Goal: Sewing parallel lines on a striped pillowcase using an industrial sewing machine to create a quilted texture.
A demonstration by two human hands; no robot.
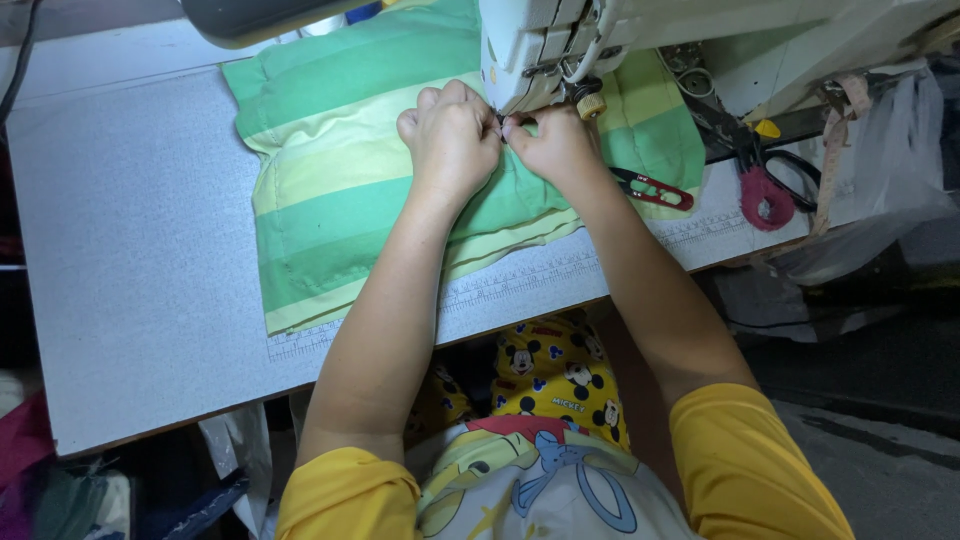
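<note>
Both hands meet right under the head of the white sewing machine [560, 40], fingertips drawn together at the needle area. The left hand [452, 135] is curled into a loose fist, its grip narrow and pinched at the fingertips; the right hand [555, 145] mirrors it, thumb and forefinger closed tight. What sits between the fingertips is too small to make out: it may be thread or the fabric's edge, and I cannot tell which.

Directly beneath both grips lies the green striped padded cloth [340, 190], spread flat on the grey counter [130, 250], running from under the machine head out to the left of the hands and toward the person. Just right of the right hand's grip, a small pair of red-handled thread snips [652, 188] rests on the cloth's edge. Farther right, well apart from the hands, large black scissors [775, 165] lie beside a pink roll [765, 200] of tape or ribbon. A printed ruler strip [520, 275] runs along the counter's near edge, below the forearms.

Judging by the pinched fingers at the needle, the step in hand looks like fine work at the needle or presser foot rather than feeding fabric. Such work would call for steady, small finger motion, with the cloth kept flat and still underneath.
</note>
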